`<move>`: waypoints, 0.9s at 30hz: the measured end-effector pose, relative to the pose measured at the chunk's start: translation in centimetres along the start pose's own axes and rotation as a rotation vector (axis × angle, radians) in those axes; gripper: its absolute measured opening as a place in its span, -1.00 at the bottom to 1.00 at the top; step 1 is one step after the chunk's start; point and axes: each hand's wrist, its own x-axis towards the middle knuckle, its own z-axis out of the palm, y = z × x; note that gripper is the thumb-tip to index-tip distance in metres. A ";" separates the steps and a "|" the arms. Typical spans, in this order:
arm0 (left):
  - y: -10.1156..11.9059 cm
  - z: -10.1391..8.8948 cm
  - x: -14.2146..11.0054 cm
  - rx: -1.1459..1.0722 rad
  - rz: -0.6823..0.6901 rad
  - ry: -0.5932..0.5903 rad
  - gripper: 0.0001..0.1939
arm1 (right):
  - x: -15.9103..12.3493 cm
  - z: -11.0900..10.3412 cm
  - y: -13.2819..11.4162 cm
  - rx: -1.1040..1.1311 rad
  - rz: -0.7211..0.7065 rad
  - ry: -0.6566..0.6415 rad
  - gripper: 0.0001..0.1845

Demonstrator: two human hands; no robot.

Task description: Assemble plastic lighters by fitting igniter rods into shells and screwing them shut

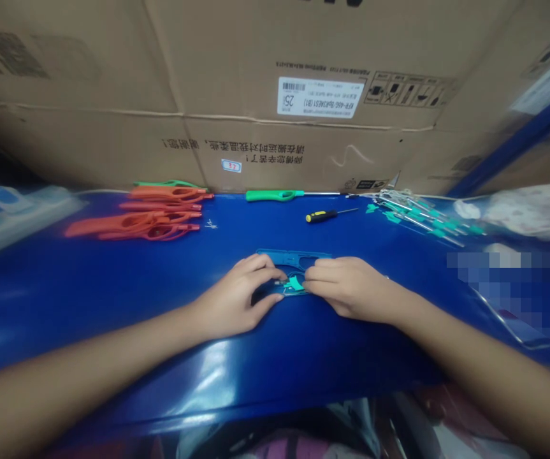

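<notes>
On the blue tabletop, my left hand (239, 296) curls its thumb and fingers around the left part of a blue lighter casing half (296, 293). A small green trigger piece (295, 283) and thin parts lie in that casing, between my two hands. My right hand (351, 287) is closed at the casing's right end; its fingertips hide exactly what they pinch there. Just beyond the fingers lies a second blue casing half (282, 257), its right end partly covered by my right hand.
Orange-red lighter casings (145, 217) are piled at the back left. A green lighter (275, 195) with a metal tube and a yellow-black screwdriver (325, 216) lie behind my hands. Metal tubes with green pieces (422, 217) are heaped at right. A cardboard box (236, 134) walls the back.
</notes>
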 end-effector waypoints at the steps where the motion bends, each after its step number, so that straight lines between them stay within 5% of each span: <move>1: 0.0 0.0 0.0 -0.001 -0.002 -0.001 -0.76 | 0.0 0.0 0.0 -0.023 -0.014 -0.003 -0.75; 21: 0.0 0.1 0.0 0.018 0.005 0.016 -0.79 | 0.3 -0.1 -0.7 -0.017 0.070 -0.052 -0.80; 27: -0.1 0.3 -0.4 0.139 0.092 -0.003 -0.63 | 0.4 -0.3 -0.9 -0.059 0.082 -0.084 -0.79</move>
